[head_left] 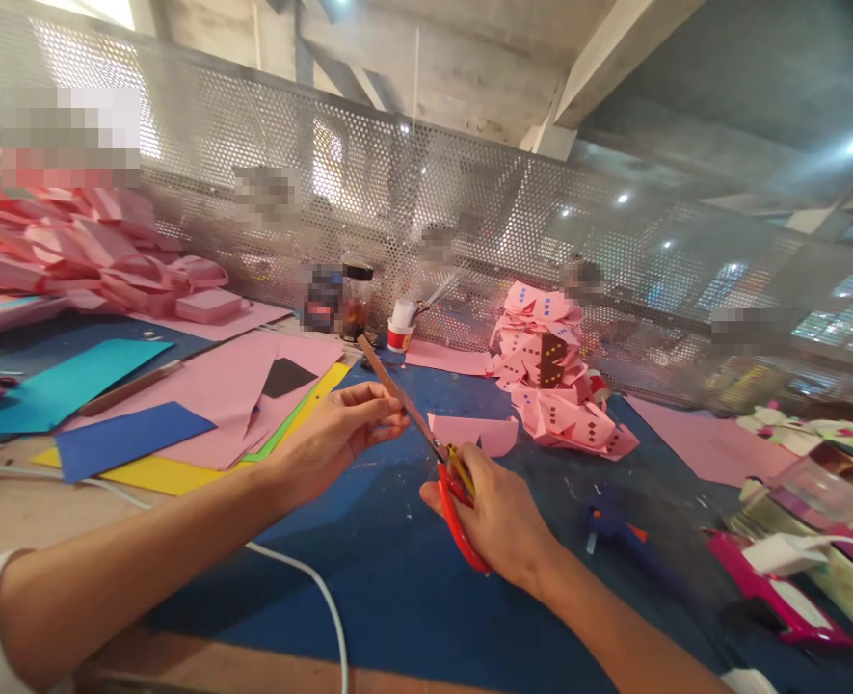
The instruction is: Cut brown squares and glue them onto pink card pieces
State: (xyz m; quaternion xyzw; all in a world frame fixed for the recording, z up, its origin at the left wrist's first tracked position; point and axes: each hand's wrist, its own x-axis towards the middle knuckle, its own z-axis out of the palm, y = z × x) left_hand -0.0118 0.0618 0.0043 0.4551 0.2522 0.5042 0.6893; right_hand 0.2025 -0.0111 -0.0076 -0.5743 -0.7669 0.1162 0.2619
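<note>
My left hand (358,419) is closed in a pinch on a narrow brown strip (378,364), which looks like paper and slants up and away. In my right hand (502,511) are scissors with red handles (456,525), their blades pointing toward the strip and my left fingertips. Whether the blades touch the strip I cannot tell. A yellow part shows at the handles beside my right fingers. Just behind the scissors a pink paper piece (488,436) lies on the dark blue table surface (296,627).
Coloured sheets, including a blue one (133,439), lie left. A heap of folded pink pieces (86,251) stands at far left. Pink dotted paper shapes (548,366) are stacked behind. A blue glue gun (625,540) and a magenta object (777,588) lie right. A white cable (317,583) crosses the front.
</note>
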